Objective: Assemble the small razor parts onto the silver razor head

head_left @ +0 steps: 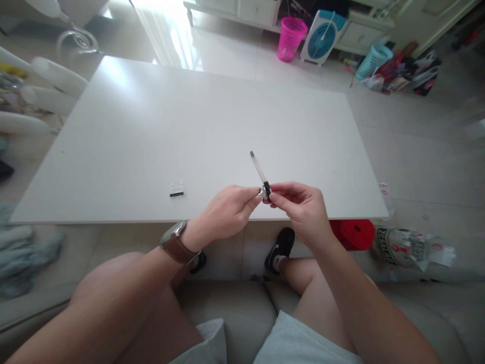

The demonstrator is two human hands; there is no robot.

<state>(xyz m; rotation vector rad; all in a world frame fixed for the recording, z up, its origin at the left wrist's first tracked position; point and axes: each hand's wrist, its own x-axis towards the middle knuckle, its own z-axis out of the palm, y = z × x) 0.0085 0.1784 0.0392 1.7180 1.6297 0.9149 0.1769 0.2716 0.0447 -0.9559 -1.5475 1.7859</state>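
Note:
Both hands meet over the near edge of a white table [151, 126]. My left hand [227, 212], with a brown-strapped watch on its wrist, pinches a small silvery piece at the lower end of a thin clear pen [259, 173]. My right hand [301, 207] pinches the pen's black collar from the other side. The pen points up and away, with a dark tip at its far end. A small clear cap with a black band [176, 189] lies on the table to the left of my hands.
White chairs [56, 81] stand at the table's far left. A pink basket [291, 38], a blue fan [324, 38] and a teal basket [373, 60] are on the floor beyond. A red object [354, 233] and a printed bag [409, 247] lie on the floor at right.

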